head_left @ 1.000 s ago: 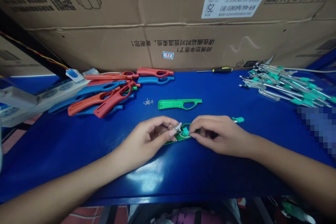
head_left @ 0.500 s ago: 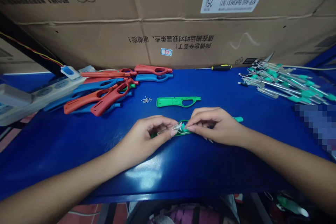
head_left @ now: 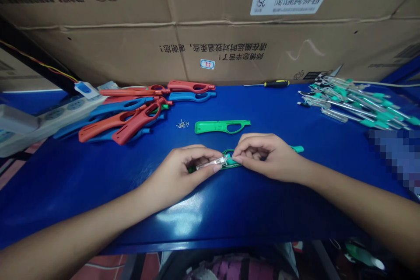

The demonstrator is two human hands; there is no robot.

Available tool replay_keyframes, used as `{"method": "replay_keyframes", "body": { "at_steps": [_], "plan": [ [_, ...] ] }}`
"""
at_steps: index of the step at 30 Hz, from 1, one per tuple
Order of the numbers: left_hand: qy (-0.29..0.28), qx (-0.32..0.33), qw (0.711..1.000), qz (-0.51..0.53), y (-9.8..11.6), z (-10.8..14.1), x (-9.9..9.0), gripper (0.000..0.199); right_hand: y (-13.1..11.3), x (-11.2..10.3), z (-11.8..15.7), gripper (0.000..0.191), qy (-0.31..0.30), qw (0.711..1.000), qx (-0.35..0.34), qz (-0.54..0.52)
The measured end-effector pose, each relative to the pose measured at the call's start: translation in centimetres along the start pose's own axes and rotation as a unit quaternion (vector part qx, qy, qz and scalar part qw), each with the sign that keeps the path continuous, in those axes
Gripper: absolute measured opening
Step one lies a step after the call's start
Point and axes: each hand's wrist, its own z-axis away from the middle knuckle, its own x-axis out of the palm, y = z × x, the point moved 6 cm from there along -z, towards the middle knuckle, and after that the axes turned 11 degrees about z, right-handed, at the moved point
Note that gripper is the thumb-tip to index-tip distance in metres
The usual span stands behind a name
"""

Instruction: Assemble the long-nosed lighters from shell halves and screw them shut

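Observation:
My left hand [head_left: 183, 168] grips a clear lighter insert [head_left: 211, 163] between thumb and fingers, lying over a green lighter shell [head_left: 233, 165] on the blue table. At the insert's right end, my right hand [head_left: 267, 157] pinches around a teal piece [head_left: 229, 160]; how firmly it is held is hidden by the fingertips. A teal tip [head_left: 297, 149] shows beyond my right hand. Just behind both hands lies another green shell half [head_left: 210, 127], with small screws [head_left: 182, 124] to its left.
Red and blue shells [head_left: 131, 116] are piled at the left beside a power strip [head_left: 70, 107]. A screwdriver [head_left: 276, 84] lies at the back by a cardboard box [head_left: 131, 52]. Clear-and-teal inserts [head_left: 357, 103] are heaped at the right.
The clear insert has turned slightly in my left fingers and shows more of its length. My right fingertips have shifted very slightly at the teal piece.

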Motion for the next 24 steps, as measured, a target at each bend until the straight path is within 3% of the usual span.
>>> {"method": "replay_keyframes", "body": {
  "at_steps": [24],
  "plan": [
    [-0.005,0.022,1.0,-0.003,0.51,-0.03,0.01,0.02,-0.11,-0.01,0.05,0.016,-0.015,1.0,-0.009,0.004]
  ]
}}
